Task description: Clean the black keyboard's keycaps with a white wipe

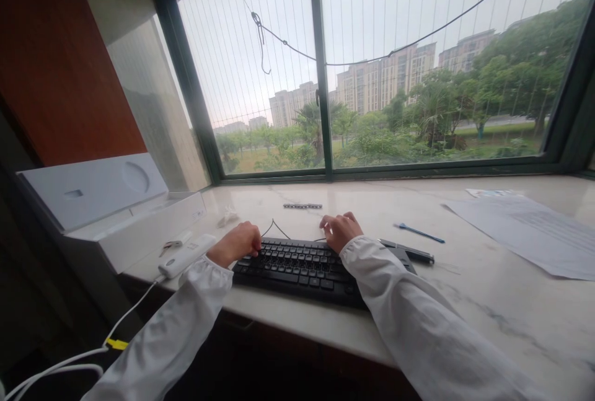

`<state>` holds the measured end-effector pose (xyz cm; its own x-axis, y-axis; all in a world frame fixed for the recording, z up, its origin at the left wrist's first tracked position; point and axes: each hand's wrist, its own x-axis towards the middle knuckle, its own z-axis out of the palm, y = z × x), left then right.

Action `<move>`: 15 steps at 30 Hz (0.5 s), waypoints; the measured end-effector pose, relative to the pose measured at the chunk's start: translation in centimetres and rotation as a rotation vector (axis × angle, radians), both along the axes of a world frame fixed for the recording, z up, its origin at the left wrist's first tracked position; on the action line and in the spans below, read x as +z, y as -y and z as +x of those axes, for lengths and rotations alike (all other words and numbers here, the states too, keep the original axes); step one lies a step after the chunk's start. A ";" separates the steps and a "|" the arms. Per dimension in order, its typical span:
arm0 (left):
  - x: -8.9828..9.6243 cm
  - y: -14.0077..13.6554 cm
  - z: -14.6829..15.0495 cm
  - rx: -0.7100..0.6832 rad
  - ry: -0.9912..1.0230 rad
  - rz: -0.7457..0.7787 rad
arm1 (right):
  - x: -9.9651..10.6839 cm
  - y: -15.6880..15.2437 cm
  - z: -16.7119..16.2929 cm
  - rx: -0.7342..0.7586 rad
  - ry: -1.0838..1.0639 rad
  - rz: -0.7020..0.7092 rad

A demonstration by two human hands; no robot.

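Observation:
A black keyboard (297, 269) lies at a slant near the front edge of the marble-patterned sill. My left hand (239, 243) rests at its far left corner with the fingers curled in; whatever they may hold is hidden. Over the far edge, toward the right end, is my right hand (343, 231), its fingers bent and slightly apart, with no object visible in them. A thin dark cable (274, 223) loops up behind the keyboard between both hands. White elastic-cuffed sleeves cover both forearms, and the right one hides part of the keyboard's right end.
At left stands an opened white box (153, 227), beside a white device (186, 256) with a white cable. A dark segmented strip (302, 206) lies behind the keyboard. To the right are a blue pen (421, 232), a black pen-like object (421, 256) and paper sheets (520, 233). Windows rise behind.

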<state>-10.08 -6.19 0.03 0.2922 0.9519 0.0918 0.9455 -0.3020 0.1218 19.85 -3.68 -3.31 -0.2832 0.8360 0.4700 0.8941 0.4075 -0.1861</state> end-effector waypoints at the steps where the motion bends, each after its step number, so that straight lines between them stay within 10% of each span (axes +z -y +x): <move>1: -0.1 -0.1 -0.1 0.000 0.012 -0.008 | 0.0 0.0 0.0 0.002 0.003 0.000; 15: 0.0 -0.1 -0.1 -0.085 0.012 -0.025 | -0.1 -0.2 0.0 -0.004 0.024 -0.005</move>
<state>-10.16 -6.05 0.01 0.3707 0.9259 0.0726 0.9152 -0.3775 0.1413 19.82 -3.52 -3.43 -0.2908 0.8394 0.4592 0.8998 0.4031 -0.1669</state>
